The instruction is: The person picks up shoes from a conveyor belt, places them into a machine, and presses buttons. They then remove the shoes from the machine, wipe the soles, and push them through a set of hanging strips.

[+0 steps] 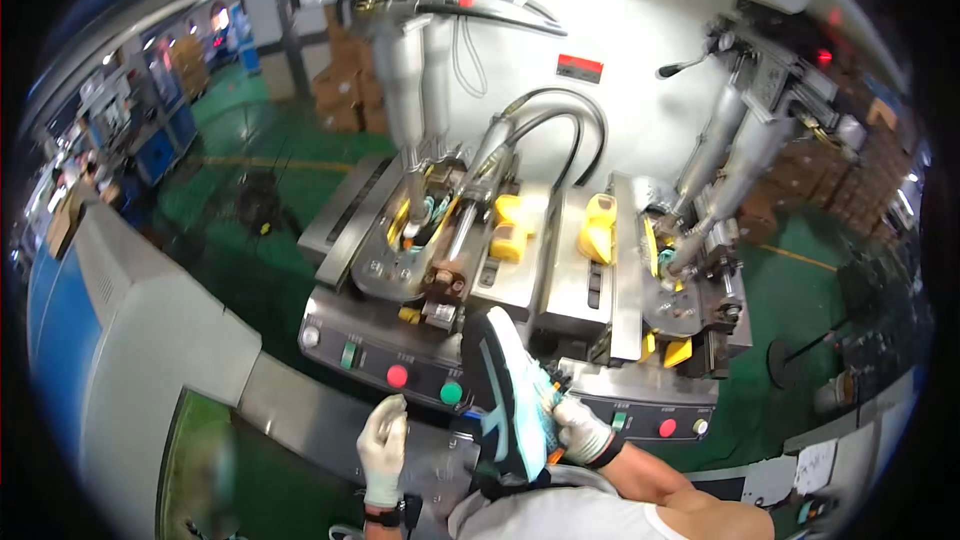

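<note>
My right hand (pixel 583 432), in a white glove, is shut on a light-blue sneaker (pixel 528 405) with orange details. The sneaker stands on end, tilted, its black and white sole turned to the left. To the left of it, my left hand (pixel 383 448), also gloved, is raised with nothing visible in it; its fingers are loosely bent and partly apart. Beyond both hands is a metal two-station machine. A partly hidden shoe (pixel 436 210) sits in its left station, and another light-blue shoe (pixel 667 258) sits in the right station, under the press rods.
Left of centre, the front control panel (pixel 375 365) carries a red button (pixel 397 376) and a green button (pixel 451 393). Another red button (pixel 667 428) is at the right. Yellow blocks (pixel 598 230) stand between the stations. A grey and blue machine housing (pixel 130 310) is at far left.
</note>
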A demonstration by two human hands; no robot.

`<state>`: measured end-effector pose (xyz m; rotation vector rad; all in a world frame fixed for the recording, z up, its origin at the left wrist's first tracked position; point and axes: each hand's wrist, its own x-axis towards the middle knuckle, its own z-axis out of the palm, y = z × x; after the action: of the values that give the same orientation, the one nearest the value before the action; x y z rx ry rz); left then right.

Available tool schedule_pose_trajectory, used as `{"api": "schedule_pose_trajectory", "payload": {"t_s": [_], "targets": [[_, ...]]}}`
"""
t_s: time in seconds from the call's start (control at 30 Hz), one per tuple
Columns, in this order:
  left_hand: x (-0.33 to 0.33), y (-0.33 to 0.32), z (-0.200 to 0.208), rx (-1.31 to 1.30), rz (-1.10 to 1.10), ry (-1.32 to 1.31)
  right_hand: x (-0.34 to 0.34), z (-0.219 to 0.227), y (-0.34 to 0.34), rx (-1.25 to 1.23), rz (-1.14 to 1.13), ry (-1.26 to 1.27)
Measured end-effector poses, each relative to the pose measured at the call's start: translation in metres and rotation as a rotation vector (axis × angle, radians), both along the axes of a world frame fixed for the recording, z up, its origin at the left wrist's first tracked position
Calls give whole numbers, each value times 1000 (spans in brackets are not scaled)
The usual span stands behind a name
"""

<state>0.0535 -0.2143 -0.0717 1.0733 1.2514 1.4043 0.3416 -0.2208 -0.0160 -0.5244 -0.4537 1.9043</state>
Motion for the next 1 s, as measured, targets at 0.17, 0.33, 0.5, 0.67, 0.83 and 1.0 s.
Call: {"api": "schedule_pose_trajectory", "payload": {"t_s": [0.17, 0.33, 0.5, 0.67, 0.83, 1.0], "targets": [[15, 30, 39, 59, -8, 113, 24, 3, 27, -6, -95, -90], [7, 86, 70, 205, -18, 376, 21, -11, 19, -62, -147, 117], [16, 201, 60, 289, -183, 687, 7, 4, 25, -19, -153, 136], [24, 324, -1, 244, -252, 1015, 10, -2, 24, -38, -238, 8], [64, 418, -44, -145, -303, 1306, 28, 2, 0, -180, -388, -134], [101, 455, -59, -105, -196, 1229, 35, -8, -11, -220, -443, -201]]}}
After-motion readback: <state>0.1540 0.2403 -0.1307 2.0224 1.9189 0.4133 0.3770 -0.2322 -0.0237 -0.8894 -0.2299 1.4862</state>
